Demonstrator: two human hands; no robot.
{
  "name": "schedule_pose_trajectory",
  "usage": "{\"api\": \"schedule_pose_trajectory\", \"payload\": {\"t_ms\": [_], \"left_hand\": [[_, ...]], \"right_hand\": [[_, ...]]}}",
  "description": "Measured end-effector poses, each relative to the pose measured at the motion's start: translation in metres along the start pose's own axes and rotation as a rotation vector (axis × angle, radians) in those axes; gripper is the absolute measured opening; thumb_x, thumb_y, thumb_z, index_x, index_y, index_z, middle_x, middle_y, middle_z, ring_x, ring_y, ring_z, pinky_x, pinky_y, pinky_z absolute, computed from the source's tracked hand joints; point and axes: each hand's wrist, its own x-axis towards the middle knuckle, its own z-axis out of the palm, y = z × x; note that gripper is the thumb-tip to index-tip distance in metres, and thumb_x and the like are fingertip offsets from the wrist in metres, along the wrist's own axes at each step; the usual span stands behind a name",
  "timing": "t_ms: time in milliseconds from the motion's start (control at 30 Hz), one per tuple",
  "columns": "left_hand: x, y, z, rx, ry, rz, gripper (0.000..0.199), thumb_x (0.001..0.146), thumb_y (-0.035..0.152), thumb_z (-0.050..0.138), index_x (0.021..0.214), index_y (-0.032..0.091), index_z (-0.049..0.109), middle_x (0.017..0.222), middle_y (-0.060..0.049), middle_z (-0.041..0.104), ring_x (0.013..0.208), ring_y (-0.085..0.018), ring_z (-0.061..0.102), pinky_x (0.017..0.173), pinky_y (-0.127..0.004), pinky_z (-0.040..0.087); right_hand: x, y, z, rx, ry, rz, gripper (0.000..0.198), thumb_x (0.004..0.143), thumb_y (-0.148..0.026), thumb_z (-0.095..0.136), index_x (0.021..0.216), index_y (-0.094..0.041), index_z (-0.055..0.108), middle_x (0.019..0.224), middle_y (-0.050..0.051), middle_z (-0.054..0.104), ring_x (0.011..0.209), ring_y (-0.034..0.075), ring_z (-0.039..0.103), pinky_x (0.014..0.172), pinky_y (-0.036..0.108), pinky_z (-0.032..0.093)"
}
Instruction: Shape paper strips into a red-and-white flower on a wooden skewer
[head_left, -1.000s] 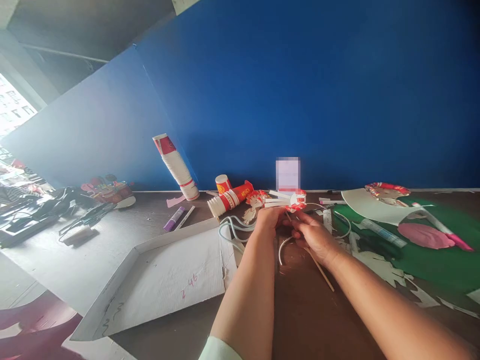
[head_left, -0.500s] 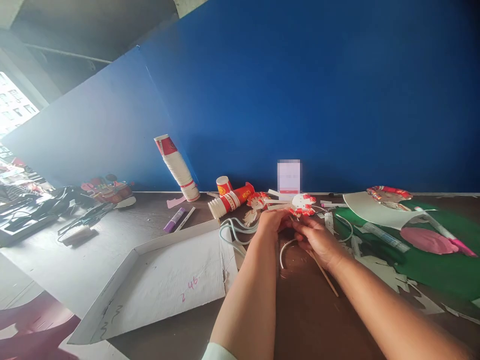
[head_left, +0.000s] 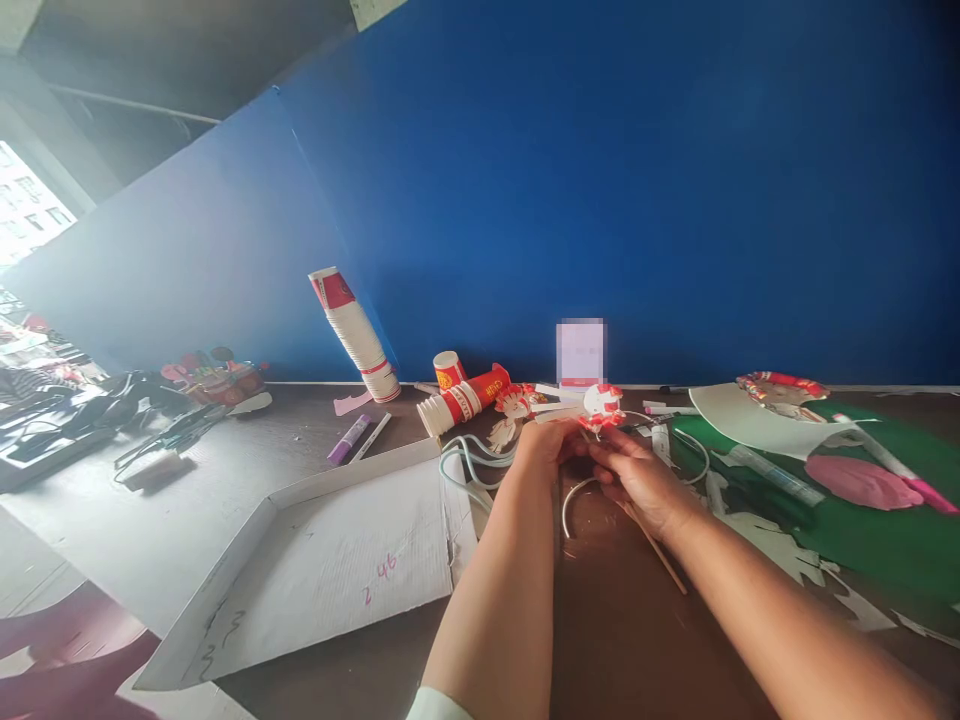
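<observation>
A small red-and-white paper cutout [head_left: 604, 402], apparently cut from a paper cup, is at the fingertips of both my hands. My left hand [head_left: 551, 440] is closed at its lower left edge, and most of its fingertips are hidden. My right hand [head_left: 643, 480] is closed too, its thumb and forefinger pinching just under the cutout. A thin wooden stick [head_left: 664, 563] runs from beneath the right palm down toward me. White tubing [head_left: 472, 460] coils left of my left wrist, and a curved white piece [head_left: 568, 510] lies below the hands.
Left of my arms is a shallow white cardboard tray [head_left: 322, 560]. Behind it are a purple glue stick [head_left: 347, 440], a leaning stack of paper cups [head_left: 356, 340] and red cups [head_left: 469, 397]. To the right, a green mat [head_left: 885, 540] bears paper scraps and a pink marker [head_left: 934, 497].
My right hand has shifted slightly to the right, and the stick's lower end with it. The cutout has turned a little; both hands stay closed near it.
</observation>
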Motion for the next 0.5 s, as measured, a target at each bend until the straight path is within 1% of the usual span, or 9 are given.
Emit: {"api": "schedule_pose_trajectory", "payload": {"t_ms": [133, 233, 367, 500], "left_hand": [[0.0018, -0.0009, -0.0016, 0.004, 0.013, -0.012, 0.006, 0.066, 0.008, 0.069, 0.070, 0.009, 0.065, 0.059, -0.004, 0.058, 0.050, -0.009, 0.050, 0.049, -0.022, 0.041], [0.0019, -0.0002, -0.0021, -0.007, 0.017, -0.035, 0.007, 0.065, 0.007, 0.069, 0.070, 0.009, 0.065, 0.060, -0.004, 0.060, 0.052, -0.010, 0.053, 0.051, -0.023, 0.043], [0.0022, 0.0010, -0.0044, -0.025, -0.010, -0.060, 0.007, 0.065, 0.005, 0.068, 0.071, 0.008, 0.066, 0.066, -0.006, 0.063, 0.055, -0.011, 0.056, 0.055, -0.024, 0.045], [0.0048, 0.0012, -0.0105, -0.029, -0.056, -0.074, 0.007, 0.064, 0.005, 0.070, 0.070, 0.008, 0.067, 0.068, -0.007, 0.065, 0.059, -0.012, 0.058, 0.059, -0.025, 0.047]], "right_hand": [[-0.0011, -0.0001, 0.0008, 0.073, -0.006, 0.040, 0.036, 0.067, -0.024, 0.070, 0.102, -0.026, 0.063, 0.076, 0.001, 0.059, 0.045, 0.004, 0.037, 0.034, 0.015, 0.019], [-0.0024, -0.0007, 0.0014, 0.048, 0.011, 0.037, 0.038, 0.069, -0.025, 0.068, 0.106, -0.026, 0.063, 0.081, 0.003, 0.063, 0.046, 0.005, 0.039, 0.034, 0.016, 0.021], [-0.0055, -0.0038, 0.0037, -0.003, 0.023, 0.033, 0.041, 0.069, -0.027, 0.068, 0.109, -0.028, 0.061, 0.085, 0.002, 0.066, 0.047, 0.005, 0.041, 0.036, 0.017, 0.023], [-0.0095, -0.0070, 0.0058, -0.035, 0.032, 0.016, 0.029, 0.071, -0.030, 0.068, 0.099, -0.023, 0.064, 0.087, 0.004, 0.068, 0.049, 0.007, 0.043, 0.038, 0.019, 0.021]]}}
